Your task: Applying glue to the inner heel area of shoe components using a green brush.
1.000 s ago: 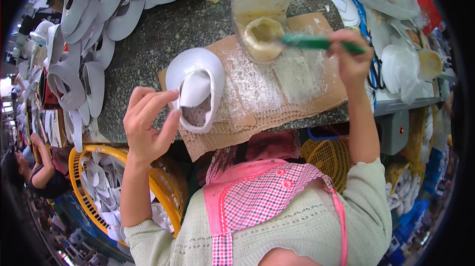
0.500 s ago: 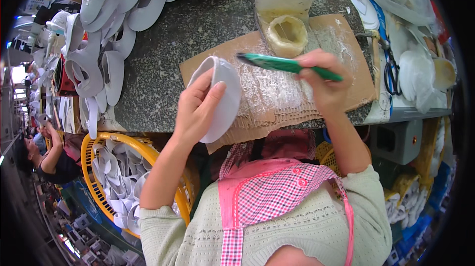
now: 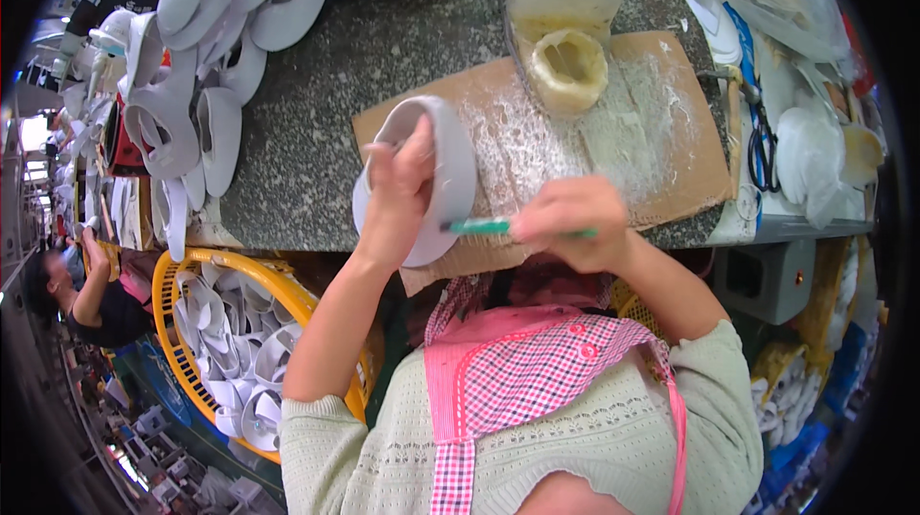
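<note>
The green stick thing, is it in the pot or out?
Out. The right hand holds the green tool with its dark tip by the white shoe piece, away from the pot's yellowish rim.

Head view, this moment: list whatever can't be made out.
In the head view:
Green brush: tip blurred by motion, so contact with the white shoe is unclear.
Brush handle: partly covered by the right hand.
Inside of the shoe: partly hidden by the left hand.
Yellow basket: bottom hidden by white pieces.
Container: far end cut off by the top edge.
</note>
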A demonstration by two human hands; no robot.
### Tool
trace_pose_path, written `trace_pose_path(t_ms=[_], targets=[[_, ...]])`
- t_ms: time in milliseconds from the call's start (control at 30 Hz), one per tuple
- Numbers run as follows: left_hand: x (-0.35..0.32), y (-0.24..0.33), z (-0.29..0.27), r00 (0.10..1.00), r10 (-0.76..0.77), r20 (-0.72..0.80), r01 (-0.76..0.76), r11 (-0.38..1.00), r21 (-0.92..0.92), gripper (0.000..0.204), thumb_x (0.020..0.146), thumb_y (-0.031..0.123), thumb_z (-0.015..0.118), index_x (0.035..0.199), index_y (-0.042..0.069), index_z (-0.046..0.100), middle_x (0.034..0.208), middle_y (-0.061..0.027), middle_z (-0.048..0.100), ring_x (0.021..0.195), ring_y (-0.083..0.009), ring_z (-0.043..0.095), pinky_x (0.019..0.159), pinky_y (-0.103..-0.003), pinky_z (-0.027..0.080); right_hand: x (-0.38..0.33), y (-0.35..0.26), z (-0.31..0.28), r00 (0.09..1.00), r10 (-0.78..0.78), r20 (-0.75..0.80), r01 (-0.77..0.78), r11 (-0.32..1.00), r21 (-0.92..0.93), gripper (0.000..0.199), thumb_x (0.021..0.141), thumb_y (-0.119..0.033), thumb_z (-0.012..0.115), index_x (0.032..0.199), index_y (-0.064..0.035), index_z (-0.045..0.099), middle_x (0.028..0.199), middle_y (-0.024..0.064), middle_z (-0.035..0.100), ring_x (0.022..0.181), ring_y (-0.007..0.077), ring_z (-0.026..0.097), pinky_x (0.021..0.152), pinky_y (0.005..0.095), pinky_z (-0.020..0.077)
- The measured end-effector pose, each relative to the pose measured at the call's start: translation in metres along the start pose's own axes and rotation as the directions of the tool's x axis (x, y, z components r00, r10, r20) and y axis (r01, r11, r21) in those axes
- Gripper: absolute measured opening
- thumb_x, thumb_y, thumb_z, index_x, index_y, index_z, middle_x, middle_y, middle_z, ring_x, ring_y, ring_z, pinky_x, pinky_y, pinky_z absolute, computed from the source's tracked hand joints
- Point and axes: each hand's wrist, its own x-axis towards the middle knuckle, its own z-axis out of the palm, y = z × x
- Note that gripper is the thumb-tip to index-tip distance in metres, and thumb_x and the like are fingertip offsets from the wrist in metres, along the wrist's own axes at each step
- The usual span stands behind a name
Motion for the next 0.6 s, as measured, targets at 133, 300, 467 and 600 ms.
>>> trace_pose_path(t_ms=[133,300,467,600], targets=[[-0.009,0.015,0.010,0.843,0.374,0.386,-0.472,0.174,0.864,0.033,0.080,0.028,0.058,0.097,0.000,0.057,0.084,-0.0168,0.059,0.080,-0.0344,0.057,0.072,-0.039,0.046,-0.001,0.001,-0.012,0.989,0.100,-0.112,-0.111,0.990,-0.089,0.014,0.068,-0.002,0.067,0.082,-0.0030,0.063,0.069,0.0084,0.061,0.057,0.0200,0.058,0.049,0.0266,0.0431],[-0.045,0.029,-0.049,0.842,0.518,0.152,-0.221,0.074,0.972,0.031,0.079,0.024,0.058,0.095,-0.002,0.056,0.086,-0.0145,0.057,0.079,-0.0294,0.056,0.069,-0.035,0.045,-0.002,-0.011,0.001,0.997,0.044,-0.063,-0.050,0.995,-0.085,0.016,0.069,0.001,0.066,0.083,-0.0030,0.062,0.070,0.0097,0.062,0.057,0.0211,0.059,0.049,0.0272,0.0445],[-0.061,-0.009,-0.098,0.915,0.395,-0.085,-0.082,0.387,0.918,0.026,0.078,0.020,0.057,0.093,-0.001,0.055,0.096,-0.0115,0.052,0.084,-0.0219,0.053,0.071,-0.031,0.043,-0.003,0.001,0.049,1.000,-0.011,-0.006,0.009,0.978,-0.206,0.017,0.069,0.001,0.065,0.086,-0.0026,0.062,0.074,0.0113,0.063,0.058,0.0212,0.060,0.051,0.0272,0.0468],[-0.064,-0.022,-0.088,0.950,0.242,-0.199,-0.146,0.905,0.401,0.021,0.081,0.009,0.054,0.100,0.001,0.048,0.087,-0.0053,0.054,0.078,-0.0100,0.052,0.068,-0.023,0.042,0.010,0.001,0.016,0.985,-0.004,-0.172,-0.066,0.915,-0.399,0.017,0.068,-0.001,0.065,0.085,-0.0050,0.063,0.070,0.0105,0.061,0.058,0.0220,0.060,0.052,0.0292,0.0480]])
